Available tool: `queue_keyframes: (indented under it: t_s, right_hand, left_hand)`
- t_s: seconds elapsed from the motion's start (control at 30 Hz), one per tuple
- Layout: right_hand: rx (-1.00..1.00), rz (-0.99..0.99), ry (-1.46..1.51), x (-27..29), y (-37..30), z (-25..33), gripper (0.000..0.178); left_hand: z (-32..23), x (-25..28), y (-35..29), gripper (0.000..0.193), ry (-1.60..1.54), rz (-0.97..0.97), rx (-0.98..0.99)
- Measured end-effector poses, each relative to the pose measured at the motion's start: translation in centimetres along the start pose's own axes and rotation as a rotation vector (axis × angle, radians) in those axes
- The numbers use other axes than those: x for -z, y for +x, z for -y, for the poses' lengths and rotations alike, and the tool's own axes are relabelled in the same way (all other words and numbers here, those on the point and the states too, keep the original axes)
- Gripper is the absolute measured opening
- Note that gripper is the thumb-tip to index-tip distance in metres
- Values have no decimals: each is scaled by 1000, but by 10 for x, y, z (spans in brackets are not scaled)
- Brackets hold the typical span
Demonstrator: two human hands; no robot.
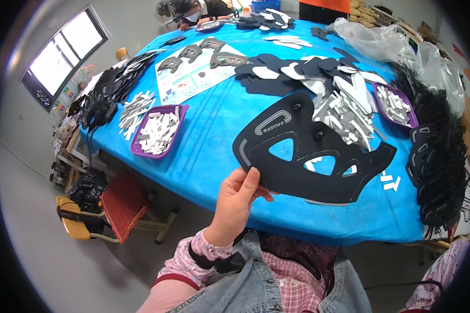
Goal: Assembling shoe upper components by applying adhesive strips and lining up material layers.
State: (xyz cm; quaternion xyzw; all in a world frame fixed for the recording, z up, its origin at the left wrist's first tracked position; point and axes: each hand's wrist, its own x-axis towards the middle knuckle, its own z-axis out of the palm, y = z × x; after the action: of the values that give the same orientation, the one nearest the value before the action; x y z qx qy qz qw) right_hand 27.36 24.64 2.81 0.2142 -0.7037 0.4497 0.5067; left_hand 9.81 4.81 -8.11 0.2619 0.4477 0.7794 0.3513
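Observation:
My left hand (237,197) pinches the lower left edge of a black, flat, shaped panel (308,183), thumb on top. Three cut-out openings pass through the panel, and grey raised trim and stitched lines run over its face. It is held tilted above the near side of the table, partly covering loose strips behind it. Of my right arm only a floral sleeve (439,276) shows at the lower right; the hand itself cannot be made out beside the long stack of similar black panels (434,172).
A blue-covered table (203,141) carries purple trays (180,128) of small white and grey strips, loose strips (344,117), black and white pads (277,73) and a printed sheet (193,86). Clear plastic bags (371,39) lie far right. A person (201,10) leans over the far end. A chair (122,206) stands left.

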Motion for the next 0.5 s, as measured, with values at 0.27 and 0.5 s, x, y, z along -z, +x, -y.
queue_keyframes:
  t_s: [0.27, 0.5]
  right_hand:
    - [156, -23, -153, 27, 23, 7, 82]
    - [38, -84, -129, 14, 9, 0, 82]
  left_hand:
    - [5, 6, -9, 29, -17, 9, 24]
    - [9, 4, -1, 28, -16, 24, 63]
